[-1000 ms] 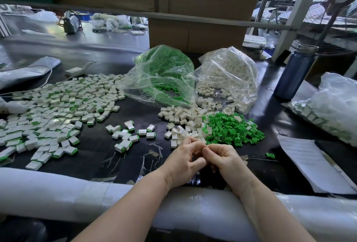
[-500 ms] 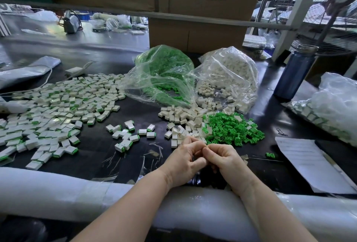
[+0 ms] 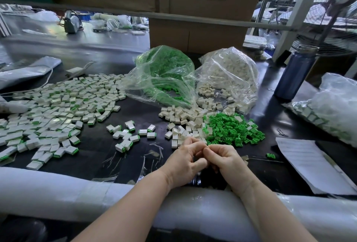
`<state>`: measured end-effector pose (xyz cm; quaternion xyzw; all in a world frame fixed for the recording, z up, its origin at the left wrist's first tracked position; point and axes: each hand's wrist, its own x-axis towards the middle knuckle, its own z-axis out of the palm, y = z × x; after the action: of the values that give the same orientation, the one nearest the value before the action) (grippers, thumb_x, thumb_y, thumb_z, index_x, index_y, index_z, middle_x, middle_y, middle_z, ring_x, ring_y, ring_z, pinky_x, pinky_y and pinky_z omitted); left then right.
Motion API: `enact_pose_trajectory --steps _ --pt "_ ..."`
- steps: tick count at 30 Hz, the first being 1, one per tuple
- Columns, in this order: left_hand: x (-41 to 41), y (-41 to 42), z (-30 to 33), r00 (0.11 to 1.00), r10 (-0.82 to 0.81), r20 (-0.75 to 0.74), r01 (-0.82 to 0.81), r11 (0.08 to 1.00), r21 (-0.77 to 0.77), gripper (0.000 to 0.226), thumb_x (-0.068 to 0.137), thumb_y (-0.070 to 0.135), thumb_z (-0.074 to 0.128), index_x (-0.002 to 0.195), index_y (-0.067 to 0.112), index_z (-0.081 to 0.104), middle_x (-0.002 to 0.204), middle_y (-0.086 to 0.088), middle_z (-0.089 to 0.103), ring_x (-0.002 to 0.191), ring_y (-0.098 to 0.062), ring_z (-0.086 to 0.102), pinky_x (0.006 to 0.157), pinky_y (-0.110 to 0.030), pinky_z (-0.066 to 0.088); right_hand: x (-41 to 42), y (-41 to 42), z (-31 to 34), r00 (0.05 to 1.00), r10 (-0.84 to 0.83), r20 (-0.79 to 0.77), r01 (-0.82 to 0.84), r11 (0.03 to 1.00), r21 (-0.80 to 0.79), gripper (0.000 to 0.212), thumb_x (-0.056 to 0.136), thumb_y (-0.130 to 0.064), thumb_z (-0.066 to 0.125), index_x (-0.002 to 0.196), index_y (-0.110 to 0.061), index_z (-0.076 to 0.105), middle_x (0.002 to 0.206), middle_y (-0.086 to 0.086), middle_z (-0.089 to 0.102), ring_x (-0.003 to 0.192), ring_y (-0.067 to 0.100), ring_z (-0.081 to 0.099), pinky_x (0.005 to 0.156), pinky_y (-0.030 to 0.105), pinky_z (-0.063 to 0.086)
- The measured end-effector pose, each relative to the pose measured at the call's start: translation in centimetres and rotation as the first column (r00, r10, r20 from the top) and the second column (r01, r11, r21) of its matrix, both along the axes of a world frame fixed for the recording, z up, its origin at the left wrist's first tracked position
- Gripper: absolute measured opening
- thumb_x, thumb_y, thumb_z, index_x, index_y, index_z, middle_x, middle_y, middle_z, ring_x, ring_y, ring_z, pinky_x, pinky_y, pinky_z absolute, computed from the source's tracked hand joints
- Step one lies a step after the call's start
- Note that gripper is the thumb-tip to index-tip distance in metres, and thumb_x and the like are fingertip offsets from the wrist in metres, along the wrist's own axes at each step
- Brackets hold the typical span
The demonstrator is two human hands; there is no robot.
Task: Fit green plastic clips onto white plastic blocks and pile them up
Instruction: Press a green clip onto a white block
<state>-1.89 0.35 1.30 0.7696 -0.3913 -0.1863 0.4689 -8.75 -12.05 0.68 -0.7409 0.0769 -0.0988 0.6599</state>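
Nearest: padded white roll [image 3: 58, 199] along the desk edge, both forearms resting over it. Just past it the left hand [image 3: 185, 162] and right hand [image 3: 228, 161] meet fingertip to fingertip, fingers curled in tight, backs up. Whatever's pinched between them is hidden; prob. one block + one clip being pressed together, but can't tell what either grip holds.

Key relation: loose stock lies straight ahead of the grips, just beyond the knuckles. White blocks [image 3: 183, 120] sit ahead-left, nearer the left hand; green clips [image 3: 231, 129] ahead-right, nearer the right. Finished pile [image 3: 54, 110] is well off to the left, so drop-off looks like a left-hand job. A few done pcs [image 3: 127, 135] lie between.

Blocks: small, boxy, hard, matte off-white. Clips: small, bright green, pronged, tangled in a heap. Desk [image 3: 116, 162]: dark, glossy.

Farther back: crinkly clear bag of clips [image 3: 166, 73], bag of blocks [image 3: 229, 72], blue bottle [image 3: 295, 73] at right.
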Motion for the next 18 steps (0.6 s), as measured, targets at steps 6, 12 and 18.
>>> enact_pose_trajectory --steps 6,12,18 --pt "0.29 0.1 -0.24 1.0 0.012 -0.013 -0.013 0.997 -0.077 0.014 0.088 0.004 0.055 0.097 0.011 0.063 0.104 -0.002 0.042 0.094 -0.015 0.05 0.09 -0.022 0.044 0.21 0.33 0.08 0.998 -0.026 0.052 0.027 0.999 -0.02 0.027 0.086 -0.029 0.054 0.074 -0.013 0.072 0.057 0.006 0.055 0.051 0.01 0.047 0.046 0.018 0.038" --pt "0.46 0.02 -0.3 0.993 0.111 -0.026 -0.113 0.986 -0.123 0.014 0.089 0.011 0.059 0.1 0.005 0.064 0.115 -0.009 0.046 0.095 -0.018 0.054 0.093 -0.026 0.047 0.3 0.04 -0.17 0.983 -0.166 0.081 0.166 0.986 0.006 0.011 0.089 -0.015 0.059 0.089 -0.011 0.069 0.068 0.001 0.07 0.062 0.012 0.064 0.051 0.021 0.051" --pt "0.4 -0.04 -0.41 0.995 0.104 0.0 -0.103 0.987 -0.12 0.017 0.089 0.012 0.059 0.1 0.0 0.064 0.11 -0.004 0.046 0.072 -0.008 0.047 0.072 -0.014 0.046 0.06 -0.05 0.01 0.968 -0.218 0.123 0.232 0.967 -0.107 0.014 0.079 -0.003 0.07 0.073 -0.015 0.067 0.058 0.002 0.066 0.05 0.009 0.06 0.047 0.018 0.048"
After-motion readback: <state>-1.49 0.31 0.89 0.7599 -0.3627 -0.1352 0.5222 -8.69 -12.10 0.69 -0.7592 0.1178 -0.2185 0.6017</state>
